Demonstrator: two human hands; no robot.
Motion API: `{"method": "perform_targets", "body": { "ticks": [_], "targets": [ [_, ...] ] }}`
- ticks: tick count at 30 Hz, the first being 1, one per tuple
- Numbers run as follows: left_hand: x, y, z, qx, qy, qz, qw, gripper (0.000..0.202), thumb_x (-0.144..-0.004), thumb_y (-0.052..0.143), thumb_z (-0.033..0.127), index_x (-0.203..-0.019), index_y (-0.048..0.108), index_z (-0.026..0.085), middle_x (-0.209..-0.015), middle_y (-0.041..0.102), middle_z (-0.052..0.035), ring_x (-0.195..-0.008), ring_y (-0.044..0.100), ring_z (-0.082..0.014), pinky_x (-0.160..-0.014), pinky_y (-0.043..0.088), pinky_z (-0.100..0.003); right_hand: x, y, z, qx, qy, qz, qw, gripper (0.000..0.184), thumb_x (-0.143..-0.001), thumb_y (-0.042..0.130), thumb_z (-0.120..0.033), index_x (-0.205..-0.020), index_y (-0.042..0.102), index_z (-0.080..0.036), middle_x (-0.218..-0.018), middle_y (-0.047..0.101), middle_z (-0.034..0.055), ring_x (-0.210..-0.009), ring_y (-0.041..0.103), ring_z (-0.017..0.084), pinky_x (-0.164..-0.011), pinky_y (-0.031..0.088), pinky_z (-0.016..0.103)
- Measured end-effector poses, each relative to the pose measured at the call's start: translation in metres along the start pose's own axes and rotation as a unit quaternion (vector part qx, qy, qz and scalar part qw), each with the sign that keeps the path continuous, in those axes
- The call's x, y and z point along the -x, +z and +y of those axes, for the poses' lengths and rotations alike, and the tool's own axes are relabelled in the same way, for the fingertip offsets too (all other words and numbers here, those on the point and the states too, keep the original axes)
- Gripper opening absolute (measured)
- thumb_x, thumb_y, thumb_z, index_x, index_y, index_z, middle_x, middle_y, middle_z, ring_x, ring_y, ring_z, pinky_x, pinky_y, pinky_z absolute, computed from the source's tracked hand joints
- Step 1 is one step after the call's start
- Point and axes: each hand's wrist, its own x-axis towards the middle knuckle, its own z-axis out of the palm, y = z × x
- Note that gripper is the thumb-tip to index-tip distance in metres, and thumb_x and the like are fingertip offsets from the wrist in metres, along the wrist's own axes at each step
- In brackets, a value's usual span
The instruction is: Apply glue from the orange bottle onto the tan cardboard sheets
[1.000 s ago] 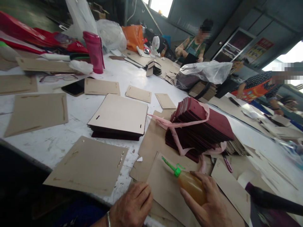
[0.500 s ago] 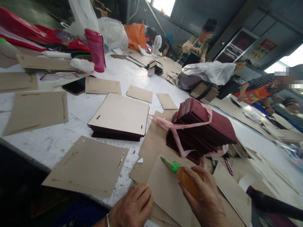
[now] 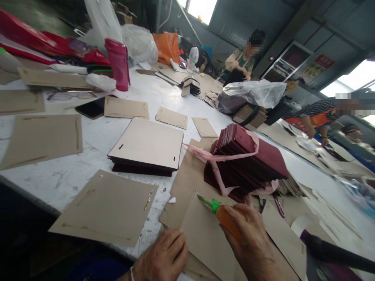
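My right hand [image 3: 249, 234] is wrapped round a squeeze bottle of orange liquid [image 3: 227, 222] with a green nozzle. The nozzle tip points up and left, over the far part of a beige cardboard sheet [image 3: 205, 238]; I cannot tell whether it touches. My left hand [image 3: 164, 253] is closed, knuckles up, at the left edge of this sheet, and its fingertips are hidden. Left of it lies another cardboard sheet [image 3: 102, 207] with glossy streaks along three edges. Beyond my hands sits a stack of dark red pieces topped by a pale slotted panel [image 3: 146, 140].
Bundled maroon panels [image 3: 249, 156] tied with pink ribbon stand beyond my right hand. A pink cutter knife [image 3: 279, 207] lies to their right. Streaked cardboard pieces [image 3: 125, 108], a phone [image 3: 90, 108] and a pink bottle [image 3: 118, 64] occupy the table's far left. Two people work farther back.
The whole view has shifted slightly. Both hands keep nearly the same places over the cardboard, and the bottle stays in my right hand. The people at the back have moved their arms.
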Motion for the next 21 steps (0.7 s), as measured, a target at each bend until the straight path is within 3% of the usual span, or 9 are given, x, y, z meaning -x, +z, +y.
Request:
{"method": "perform_targets", "body": {
  "ticks": [7, 14, 21],
  "targets": [
    [0.000, -0.003, 0.000, 0.000, 0.007, 0.000, 1.000, 0.029, -0.086, 0.035, 0.004, -0.094, 0.062, 0.008, -0.093, 0.062, -0.0118, -0.094, 0.057, -0.0215, -0.084, 0.052, -0.033, 0.012, -0.004, 0.005, -0.011, -0.021, -0.021, 1.000, 0.034, -0.081, 0.056, -0.028, -0.115, 0.052, -0.027, -0.101, 0.051, 0.0081, -0.092, 0.055, 0.024, -0.073, 0.054, 0.036],
    [0.000, -0.002, 0.001, 0.007, 0.006, -0.007, 1.000, 0.030, -0.087, 0.033, 0.006, -0.095, 0.062, 0.008, -0.094, 0.062, -0.0130, -0.095, 0.056, -0.0222, -0.086, 0.051, -0.034, 0.003, -0.003, -0.003, -0.006, 0.022, -0.002, 1.000, 0.028, -0.083, 0.052, -0.024, -0.111, 0.054, -0.025, -0.101, 0.051, 0.0088, -0.092, 0.054, 0.025, -0.077, 0.051, 0.040],
    [0.002, 0.001, -0.001, 0.002, 0.016, 0.013, 1.000, 0.032, -0.086, 0.032, 0.006, -0.094, 0.063, 0.008, -0.093, 0.061, -0.0127, -0.093, 0.056, -0.0229, -0.082, 0.052, -0.034, 0.002, -0.002, -0.004, 0.010, -0.004, 0.007, 1.000, 0.028, -0.083, 0.050, -0.022, -0.111, 0.054, -0.022, -0.099, 0.050, 0.0104, -0.090, 0.053, 0.025, -0.073, 0.052, 0.040]
  ]
}}
